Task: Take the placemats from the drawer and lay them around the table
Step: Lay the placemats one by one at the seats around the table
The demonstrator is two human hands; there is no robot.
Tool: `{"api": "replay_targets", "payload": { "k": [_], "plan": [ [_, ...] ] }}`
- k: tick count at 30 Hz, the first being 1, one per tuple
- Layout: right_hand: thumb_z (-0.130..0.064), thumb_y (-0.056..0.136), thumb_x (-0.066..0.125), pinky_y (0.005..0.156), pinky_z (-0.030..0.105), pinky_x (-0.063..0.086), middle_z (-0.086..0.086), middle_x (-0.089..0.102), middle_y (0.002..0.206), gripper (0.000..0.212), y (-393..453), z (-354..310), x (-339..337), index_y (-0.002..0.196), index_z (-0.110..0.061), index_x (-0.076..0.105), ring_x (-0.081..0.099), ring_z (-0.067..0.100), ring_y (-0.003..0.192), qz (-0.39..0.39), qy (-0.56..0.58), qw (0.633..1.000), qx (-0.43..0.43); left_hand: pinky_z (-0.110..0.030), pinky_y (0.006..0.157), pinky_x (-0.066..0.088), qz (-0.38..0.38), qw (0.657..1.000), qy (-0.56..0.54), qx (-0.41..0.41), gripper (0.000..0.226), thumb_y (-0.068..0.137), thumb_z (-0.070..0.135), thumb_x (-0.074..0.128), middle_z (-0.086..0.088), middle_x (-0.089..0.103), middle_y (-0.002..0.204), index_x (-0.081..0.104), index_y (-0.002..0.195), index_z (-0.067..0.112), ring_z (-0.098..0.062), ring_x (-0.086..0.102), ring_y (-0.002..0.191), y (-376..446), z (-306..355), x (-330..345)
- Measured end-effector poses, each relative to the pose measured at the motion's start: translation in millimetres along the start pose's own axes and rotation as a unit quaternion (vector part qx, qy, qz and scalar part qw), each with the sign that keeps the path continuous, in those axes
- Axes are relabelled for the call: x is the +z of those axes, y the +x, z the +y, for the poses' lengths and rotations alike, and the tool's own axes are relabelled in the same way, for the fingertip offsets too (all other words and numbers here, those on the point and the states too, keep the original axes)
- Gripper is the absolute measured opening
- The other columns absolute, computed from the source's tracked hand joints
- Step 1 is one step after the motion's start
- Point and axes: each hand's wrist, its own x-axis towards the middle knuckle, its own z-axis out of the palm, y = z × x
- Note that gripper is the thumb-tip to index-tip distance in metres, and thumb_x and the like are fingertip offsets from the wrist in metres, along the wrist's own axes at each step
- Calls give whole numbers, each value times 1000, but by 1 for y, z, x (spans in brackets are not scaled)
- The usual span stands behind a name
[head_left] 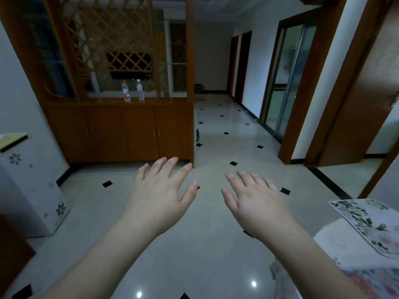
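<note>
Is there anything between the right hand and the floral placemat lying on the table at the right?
Nothing visible. The right hand is open above bare floor, and the placemat lies flat further right.

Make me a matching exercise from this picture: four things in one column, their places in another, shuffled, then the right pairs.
Things
1. placemat
2. bottles
3. left hand
4. right hand

Places
A. on the wooden cabinet's ledge, far left
B. open over the floor, right of centre
C. on the white table, at the right edge
D. open over the floor, left of centre

Pairs: 1-C, 2-A, 3-D, 4-B
</note>
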Motion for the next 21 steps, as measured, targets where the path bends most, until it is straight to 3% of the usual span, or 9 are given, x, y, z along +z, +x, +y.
{"api": "replay_targets", "payload": {
  "k": [6, 8, 10, 12, 15, 17, 19, 21],
  "plan": [
    [-52, 103, 18, 117, 37, 14, -2, 27, 159, 54, 59, 5, 14, 153, -31, 23, 23, 20, 145, -4, -4, 1000, 5, -45, 122, 3, -13, 1000, 8, 12, 89, 75, 70, -17, 8, 11, 166, 16, 154, 45, -17, 3, 153, 60, -12, 29],
    [-55, 98, 7, 117, 39, 17, 0, 32, 158, 62, 79, 3, 24, 152, -30, 28, 28, 22, 144, 6, -21, 1000, 12, -44, 122, 1, -14, 1000, -2, 21, 90, 76, 69, -18, 8, 9, 166, 19, 154, 43, -14, -1, 153, 80, -19, 41],
    [-57, 83, -9, 116, 41, 21, 1, 35, 156, 84, 100, -3, 34, 151, -30, 31, 31, 24, 143, -1, -37, 999, 16, -43, 121, -1, -21, 999, -19, 30, 92, 75, 67, -20, 10, 8, 166, 21, 154, 42, -12, -3, 153, 100, -29, 54],
    [-57, 79, -12, 116, 41, 21, 1, 33, 157, 87, 125, -9, 45, 152, -31, 27, 30, 23, 144, -8, -36, 999, 20, -43, 122, -1, -26, 999, -30, 36, 93, 74, 67, -21, 9, 9, 166, 21, 154, 41, -13, -1, 153, 121, -43, 67],
    [-53, 100, 9, 117, 40, 17, 2, 29, 159, 60, 167, -27, 57, 153, -29, 23, 27, 22, 145, -5, -26, 999, 25, -44, 122, 5, -38, 997, -37, 49, 92, 75, 67, -19, 8, 14, 165, 22, 153, 40, -15, 5, 153, 151, -72, 89],
    [-51, 101, 12, 117, 39, 19, 2, 32, 157, 59, 194, -42, 66, 153, -28, 24, 29, 22, 144, -6, -28, 999, 19, -43, 122, 10, -42, 997, -37, 50, 91, 76, 68, -18, 7, 19, 164, 24, 153, 40, -16, 11, 152, 172, -94, 103],
    [-53, 94, 10, 111, 40, 32, 3, 48, 147, 66, 215, -55, 73, 147, -26, 40, 46, 22, 134, 1, -30, 999, 30, -42, 121, 13, -51, 997, -33, 55, 92, 76, 67, -19, 7, 20, 164, 21, 153, 40, -16, 13, 152, 196, -111, 116],
    [-52, 92, 25, 96, 39, 48, 3, 67, 124, 60, 234, -58, 79, 131, -23, 59, 64, 21, 112, 31, -17, 998, 52, -40, 119, 16, -58, 995, -40, 66, 91, 75, 67, -19, 7, 18, 164, 18, 154, 40, -15, 12, 152, 220, -122, 125]
  ]
}}
